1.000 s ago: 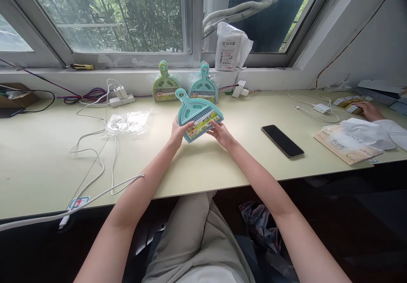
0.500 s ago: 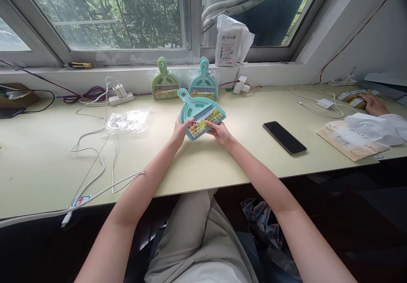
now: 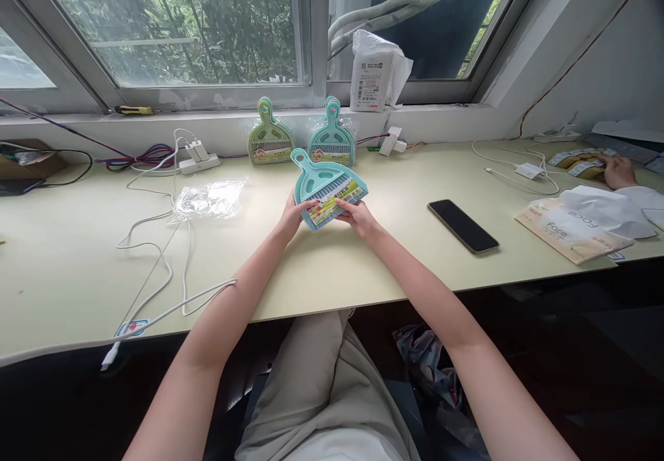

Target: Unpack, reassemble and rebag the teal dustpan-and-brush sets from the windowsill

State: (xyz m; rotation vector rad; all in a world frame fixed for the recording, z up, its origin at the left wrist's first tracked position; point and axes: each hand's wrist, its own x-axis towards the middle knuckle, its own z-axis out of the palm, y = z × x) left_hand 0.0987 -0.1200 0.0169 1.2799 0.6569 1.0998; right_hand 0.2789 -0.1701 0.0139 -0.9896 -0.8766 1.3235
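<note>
A teal mini dustpan-and-brush set (image 3: 326, 188) is held just above the counter (image 3: 363, 267), handle pointing up and away to the left, its colourful label band facing the camera. The left hand (image 3: 294, 213) grips its lower left edge, thumb on the label and fingers (image 3: 306, 204) closed around the rim; the right hand (image 3: 359, 216) pinches the lower right edge of the label, fingers (image 3: 345, 203) narrow on it. Behind, two more sets lean against the wall under the window: a green set (image 3: 268, 139) and a teal set (image 3: 332, 140), side by side. An empty clear plastic bag (image 3: 207, 198) lies to the left, near white cables (image 3: 160, 253); a black phone (image 3: 463, 226) lies well to the right.
</note>
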